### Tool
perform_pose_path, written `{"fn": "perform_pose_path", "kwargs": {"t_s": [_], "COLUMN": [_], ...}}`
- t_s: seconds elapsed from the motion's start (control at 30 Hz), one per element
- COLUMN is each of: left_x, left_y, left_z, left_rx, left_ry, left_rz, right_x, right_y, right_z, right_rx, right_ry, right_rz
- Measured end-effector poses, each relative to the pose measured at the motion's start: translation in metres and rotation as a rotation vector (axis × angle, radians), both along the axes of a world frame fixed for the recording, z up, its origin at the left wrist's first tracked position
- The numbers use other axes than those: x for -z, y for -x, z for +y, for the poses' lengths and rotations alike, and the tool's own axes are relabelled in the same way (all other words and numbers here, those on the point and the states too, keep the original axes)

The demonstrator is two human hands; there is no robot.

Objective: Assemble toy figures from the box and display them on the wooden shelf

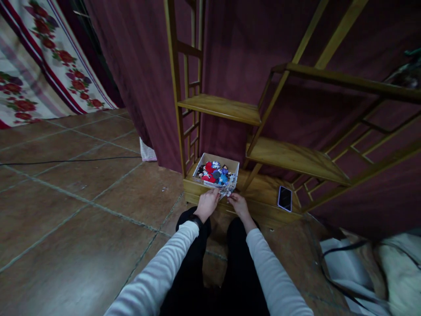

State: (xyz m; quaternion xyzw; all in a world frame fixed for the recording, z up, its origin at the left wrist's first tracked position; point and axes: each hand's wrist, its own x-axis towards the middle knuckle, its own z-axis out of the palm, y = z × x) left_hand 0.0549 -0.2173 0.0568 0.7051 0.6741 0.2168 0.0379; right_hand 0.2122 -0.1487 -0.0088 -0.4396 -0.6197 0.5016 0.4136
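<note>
Low on the wooden shelf (217,107), the box (219,157) looks heaped with trinkets (214,172), and just in front of it the left hand (207,204) and right hand (239,205) both pinch one clear packet (226,191).

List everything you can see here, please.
box: one, white, rack's bottom board
trinkets: many, red, blue, black, inside box
clear packet: one, shiny, box's front edge
phone: one, dark, bottom board, right
wooden rack: one, tan, against curtain
curtain: one, maroon, behind rack
floral cloth: one, white and red, upper left
cable: one, black, across floor
left hand: holds packet
right hand: holds packet
</note>
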Motion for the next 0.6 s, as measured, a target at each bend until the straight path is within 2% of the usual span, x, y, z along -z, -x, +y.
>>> {"fn": "perform_pose_path", "kwargs": {"t_s": [0.23, 0.4, 0.6], "left_x": [0.012, 0.015, 0.019], "left_y": [0.006, 0.006, 0.007], "left_z": [0.013, 0.017, 0.019], "left_rx": [-0.094, -0.130, -0.047], "left_ry": [0.011, 0.002, -0.022], "left_rz": [-0.238, -0.412, -0.557], "right_x": [-0.002, -0.003, -0.005], "right_y": [0.003, 0.004, 0.004], "right_z": [0.002, 0.003, 0.003], "right_rx": [-0.036, 0.001, 0.016], "right_ry": [0.024, 0.042, 0.060], "right_rz": [0.008, 0.038, 0.102]}}
